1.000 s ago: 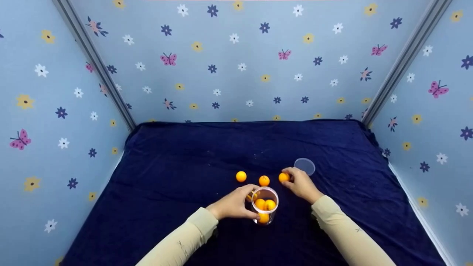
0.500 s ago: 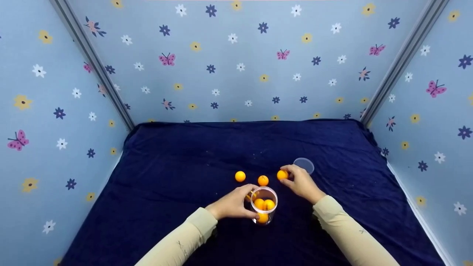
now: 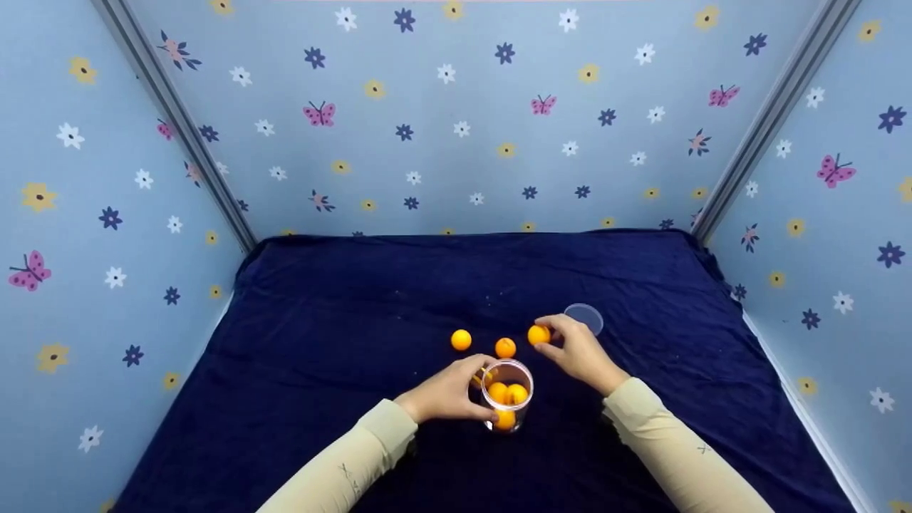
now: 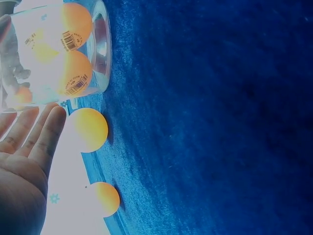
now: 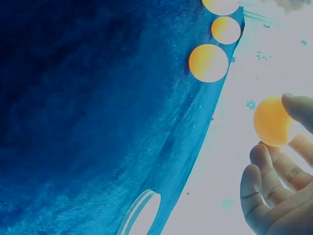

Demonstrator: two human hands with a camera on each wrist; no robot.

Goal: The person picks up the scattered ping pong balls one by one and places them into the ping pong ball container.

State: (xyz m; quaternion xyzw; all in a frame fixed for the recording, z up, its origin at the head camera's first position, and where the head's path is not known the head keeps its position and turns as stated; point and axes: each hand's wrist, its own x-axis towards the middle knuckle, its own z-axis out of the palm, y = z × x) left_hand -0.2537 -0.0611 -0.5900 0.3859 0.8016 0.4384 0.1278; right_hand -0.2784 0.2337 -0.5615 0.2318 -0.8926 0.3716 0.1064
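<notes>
Ball [image 3: 539,335] in my right hand [image 3: 581,353], jar [image 3: 510,372] in my left hand [image 3: 452,390]

I pinch the ball between my right thumb and fingertips, the hand bent only as far as the ball's width, my little finger standing clear of it. The ball is up off the cloth [image 3: 342,320], beyond the jar and to its right, well short of being over the mouth.

My left hand curves around the jar's left side, spread to its width, thumb on the near wall and fingers on the far one. The jar's mouth faces up and uncovered. Several balls are inside [image 3: 517,394]; through the clear wall I see print and barcodes on two of them.

Past the jar, two loose balls lie apart on the cloth: the left one [image 3: 461,340] farther from my right hand, the right one [image 3: 505,348] near the jar's rim. The clear lid [image 3: 586,319] lies flat just beyond my right hand.
</notes>
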